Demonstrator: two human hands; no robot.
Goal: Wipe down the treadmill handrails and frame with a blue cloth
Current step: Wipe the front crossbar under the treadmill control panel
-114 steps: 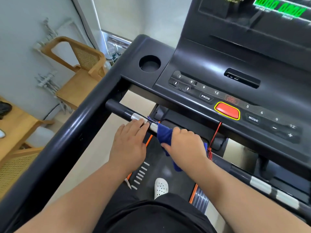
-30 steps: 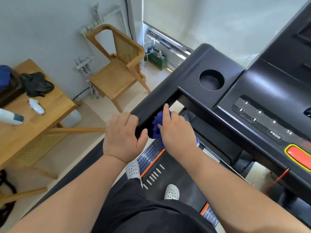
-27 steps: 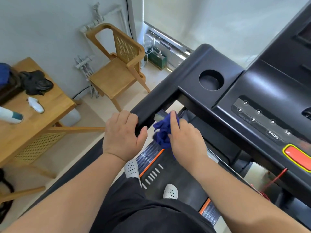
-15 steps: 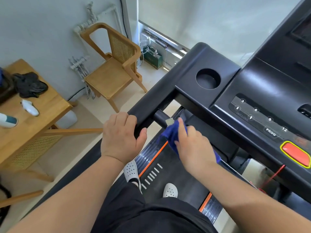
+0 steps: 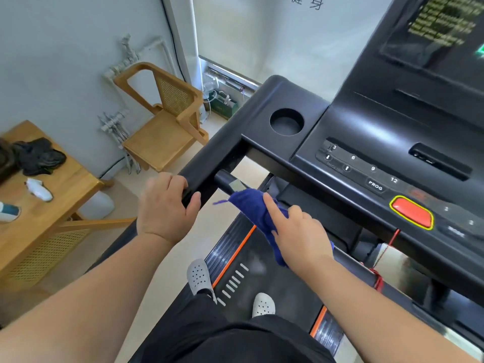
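Note:
My right hand (image 5: pixel 298 231) holds the blue cloth (image 5: pixel 255 209) wrapped over the treadmill's front crossbar (image 5: pixel 226 179), just right of its silver sensor patch. The forefinger lies stretched along the cloth. My left hand (image 5: pixel 163 208) grips the thick black left handrail (image 5: pixel 214 155) close to where it joins the console. The bar's black left end shows bare between the two hands. Under my right hand the bar is hidden.
The black console (image 5: pixel 379 142) with a round cup holder (image 5: pixel 286 121) and a red stop button (image 5: pixel 411 212) lies to the right. A red safety cord (image 5: pixel 385 258) hangs below it. At the left stand a wooden chair (image 5: pixel 162 121) and a wooden table (image 5: pixel 39 203) with small items.
My right hand has slid the cloth rightward along the crossbar, away from the handrail joint, and more of the bar's left end now shows. My left hand has stayed on the handrail.

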